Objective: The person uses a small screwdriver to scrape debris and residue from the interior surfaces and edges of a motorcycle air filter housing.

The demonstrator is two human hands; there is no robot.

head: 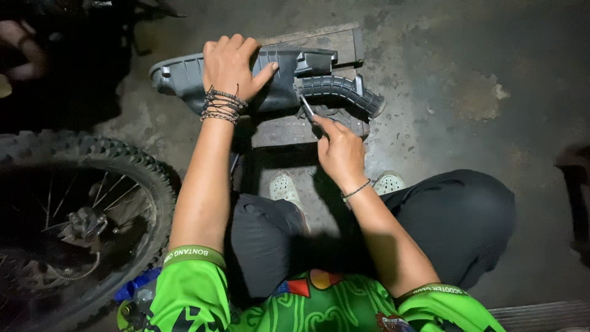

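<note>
We saw a stained concrete floor (467, 67) carrying a low wooden block (289, 129). On that block lay a grey plastic housing (283, 80) with its ribbed black hose (341, 91). A knobby spoked wheel (80, 203) stood on the floor nearby.

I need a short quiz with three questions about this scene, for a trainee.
1. True or false: the left hand presses on the grey plastic housing.
2. What does the right hand hold? A) a thin metal tool B) a hammer C) a cloth
3. Which thing lies to the person's left on the floor?

Key: 1 true; 2 A; 3 the spoked wheel.
</note>
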